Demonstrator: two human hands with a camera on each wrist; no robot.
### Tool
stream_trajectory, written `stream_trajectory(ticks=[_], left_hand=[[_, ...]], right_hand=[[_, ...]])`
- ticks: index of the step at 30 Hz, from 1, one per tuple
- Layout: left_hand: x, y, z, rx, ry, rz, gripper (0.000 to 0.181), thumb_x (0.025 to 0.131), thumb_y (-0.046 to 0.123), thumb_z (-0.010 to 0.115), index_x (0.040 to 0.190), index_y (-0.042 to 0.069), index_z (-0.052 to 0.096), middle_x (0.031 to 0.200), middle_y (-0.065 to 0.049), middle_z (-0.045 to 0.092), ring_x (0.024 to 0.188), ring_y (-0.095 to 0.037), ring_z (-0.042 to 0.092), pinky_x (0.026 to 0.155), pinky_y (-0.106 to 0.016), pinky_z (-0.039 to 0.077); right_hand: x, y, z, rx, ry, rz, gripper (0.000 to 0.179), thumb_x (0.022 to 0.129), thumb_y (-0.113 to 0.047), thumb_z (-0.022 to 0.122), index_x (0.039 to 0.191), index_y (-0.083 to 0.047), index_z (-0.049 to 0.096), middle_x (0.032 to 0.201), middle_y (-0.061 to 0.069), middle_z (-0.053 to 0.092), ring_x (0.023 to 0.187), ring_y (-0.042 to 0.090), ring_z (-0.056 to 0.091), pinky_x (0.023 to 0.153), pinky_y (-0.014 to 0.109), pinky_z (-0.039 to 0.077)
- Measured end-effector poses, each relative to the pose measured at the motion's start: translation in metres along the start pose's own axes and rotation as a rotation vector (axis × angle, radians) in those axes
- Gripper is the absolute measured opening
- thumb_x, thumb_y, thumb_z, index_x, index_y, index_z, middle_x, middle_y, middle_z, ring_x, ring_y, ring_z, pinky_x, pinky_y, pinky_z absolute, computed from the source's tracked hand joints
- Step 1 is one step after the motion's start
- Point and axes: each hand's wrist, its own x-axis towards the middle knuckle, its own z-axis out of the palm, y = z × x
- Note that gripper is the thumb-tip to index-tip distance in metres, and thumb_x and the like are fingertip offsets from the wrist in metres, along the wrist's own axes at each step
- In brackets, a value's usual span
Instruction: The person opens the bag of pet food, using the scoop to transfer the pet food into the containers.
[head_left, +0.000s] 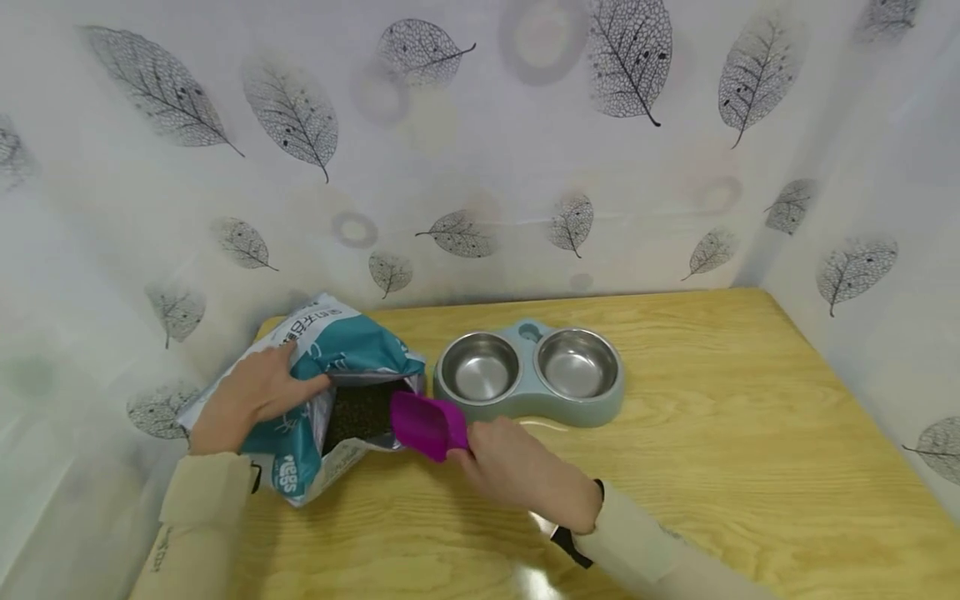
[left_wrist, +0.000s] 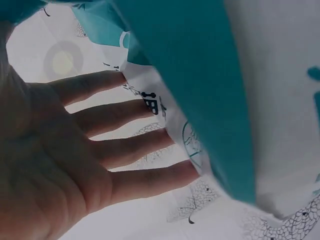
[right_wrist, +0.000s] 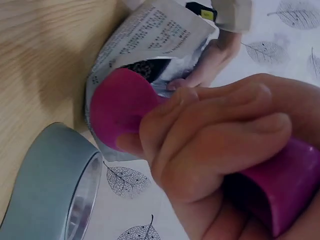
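Observation:
A teal-and-white pet food bag [head_left: 360,340] lies tilted on the table, its mouth open to the right. Dark kibble [head_left: 360,414] shows inside. My left hand [head_left: 258,387] rests on the upper left of the bag, thumb towards the mouth. In the left wrist view the left fingers [left_wrist: 135,145] are straight and spread, tips against the bag. My right hand [head_left: 517,467] grips a magenta scoop [head_left: 429,425] by its handle, with the scoop's head at the bag's mouth. The right wrist view shows the right fingers curled round the handle; the scoop's inside is hidden there.
Right of the bag stands a grey-blue double feeder [head_left: 527,402] with two steel bowls, the left bowl [head_left: 481,367] and the right bowl [head_left: 576,365]. Everything sits on a wood-grain table [head_left: 720,450]. Leaf-patterned sheeting [head_left: 510,167] hangs behind and along the sides.

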Motion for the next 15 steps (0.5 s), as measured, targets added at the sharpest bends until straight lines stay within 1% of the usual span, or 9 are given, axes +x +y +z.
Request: stream_trajectory(ticks=[4,7,11,13,15], left_hand=[[-0.001,0.000,0.001,-0.027,0.005,-0.008,0.100,0.091,0.060,0.056,0.153,-0.015,0.031,0.143,-0.044,0.046,0.121,-0.061,0.053,0.097,-0.068,0.046],[0.000,0.002,0.001,-0.036,0.016,-0.014,0.102,0.090,0.062,0.059,0.153,-0.014,0.033,0.142,-0.044,0.048,0.117,-0.060,0.055,0.094,-0.068,0.047],[-0.001,0.002,0.000,-0.017,0.018,-0.024,0.105,0.088,0.067,0.061,0.152,-0.013,0.036,0.140,-0.044,0.049,0.117,-0.061,0.055,0.095,-0.069,0.047],[-0.001,0.001,-0.001,-0.004,0.012,-0.026,0.107,0.087,0.069,0.061,0.152,-0.012,0.037,0.140,-0.044,0.049,0.118,-0.062,0.054,0.096,-0.069,0.046],[-0.002,0.000,-0.001,-0.002,0.001,-0.023,0.109,0.086,0.071,0.062,0.151,-0.012,0.037,0.140,-0.044,0.049,0.119,-0.062,0.054,0.096,-0.069,0.046]], right_hand=[[0.014,-0.001,-0.007,0.154,-0.115,0.100,0.041,0.102,-0.022,0.062,0.064,-0.013,0.048,0.051,-0.005,0.042,0.038,0.006,0.041,0.039,0.020,0.034],[0.024,0.000,-0.009,0.251,-0.198,0.187,0.048,0.104,-0.028,0.060,0.059,-0.015,0.048,0.046,-0.006,0.044,0.032,0.007,0.042,0.035,0.020,0.036],[0.035,0.004,-0.009,0.303,-0.250,0.202,0.053,0.105,-0.032,0.058,0.055,-0.016,0.049,0.042,-0.006,0.044,0.031,0.008,0.042,0.034,0.022,0.035],[0.038,0.007,-0.008,0.329,-0.263,0.201,0.054,0.105,-0.035,0.057,0.055,-0.015,0.053,0.042,-0.006,0.046,0.032,0.008,0.042,0.034,0.022,0.035],[0.039,0.010,-0.006,0.378,-0.277,0.218,0.053,0.105,-0.038,0.057,0.057,-0.015,0.057,0.043,-0.005,0.047,0.034,0.009,0.042,0.035,0.023,0.034]])
